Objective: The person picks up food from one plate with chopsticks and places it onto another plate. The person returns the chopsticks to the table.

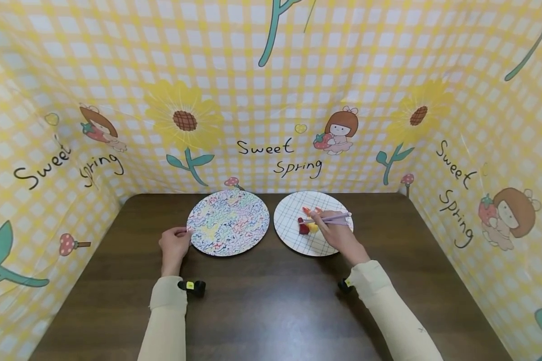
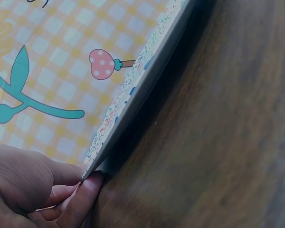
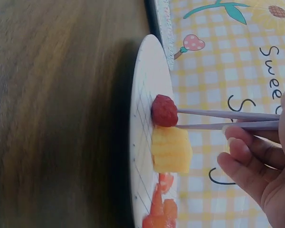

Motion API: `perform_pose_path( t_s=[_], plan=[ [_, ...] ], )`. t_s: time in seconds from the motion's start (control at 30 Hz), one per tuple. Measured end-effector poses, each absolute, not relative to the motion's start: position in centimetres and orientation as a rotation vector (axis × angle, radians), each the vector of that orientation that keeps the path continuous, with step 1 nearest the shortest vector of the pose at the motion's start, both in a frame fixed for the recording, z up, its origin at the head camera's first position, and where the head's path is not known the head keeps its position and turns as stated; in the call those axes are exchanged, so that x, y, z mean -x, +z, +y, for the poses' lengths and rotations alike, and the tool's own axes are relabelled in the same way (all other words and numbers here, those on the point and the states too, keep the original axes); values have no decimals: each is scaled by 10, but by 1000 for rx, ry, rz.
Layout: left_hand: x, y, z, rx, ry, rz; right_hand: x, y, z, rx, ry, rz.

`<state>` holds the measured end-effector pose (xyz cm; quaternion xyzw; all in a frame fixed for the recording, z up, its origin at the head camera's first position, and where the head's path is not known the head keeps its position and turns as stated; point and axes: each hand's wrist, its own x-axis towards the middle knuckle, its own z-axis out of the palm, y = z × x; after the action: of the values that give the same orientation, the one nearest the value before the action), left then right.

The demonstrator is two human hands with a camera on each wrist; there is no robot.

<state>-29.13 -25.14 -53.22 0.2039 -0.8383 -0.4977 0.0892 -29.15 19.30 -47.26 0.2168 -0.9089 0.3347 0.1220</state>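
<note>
Nearest are two pale sleeves (image 1: 163, 321), entering at seven and five o'clock over a dark brown table (image 1: 253, 316); a black device (image 1: 191, 288) sits at the left cuff.

At ten o'clock, the left hand (image 1: 174, 245) pinches the rim of a squiggle-patterned plate (image 1: 228, 222) between eight and nine on its edge. The left wrist view shows the thumb above and a finger beneath, a hold that probably steadies the plate; whether its rim is lifted, I cannot tell.

At one o'clock, the right hand (image 1: 337, 235) reaches over a grid-lined plate (image 1: 285, 220) from its four o'clock side. Its fingers are curled round pale purple chopsticks (image 3: 206, 112), held rather like a pencil, likely for fine control of the tips. Those tips lie slightly apart at a dark red piece (image 3: 164, 111) of food; whether they clamp it, I cannot tell.

The red piece is on the grid plate, just left of its middle. A yellow piece (image 3: 171, 149) is just beside it at three o'clock, and orange-red pieces (image 3: 160, 209) lie farther back, toward twelve.

Beyond hangs a yellow checked cloth (image 1: 248, 95) lettered "Sweet Spring".
</note>
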Motion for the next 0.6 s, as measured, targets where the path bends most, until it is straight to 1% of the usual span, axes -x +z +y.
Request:
perform_pose_path(
  t_s=[0.23,0.4,0.6],
  plan=[
    [289,-534,-253,-616,-1521,-2478,297,-479,188,-762,827,-2607],
    [289,-533,-254,-622,-1508,-2496,302,-472,186,-852,824,-2678],
    [292,-529,-254,-629,-1505,-2511,306,-466,182,-835,874,-2682]
  ],
)
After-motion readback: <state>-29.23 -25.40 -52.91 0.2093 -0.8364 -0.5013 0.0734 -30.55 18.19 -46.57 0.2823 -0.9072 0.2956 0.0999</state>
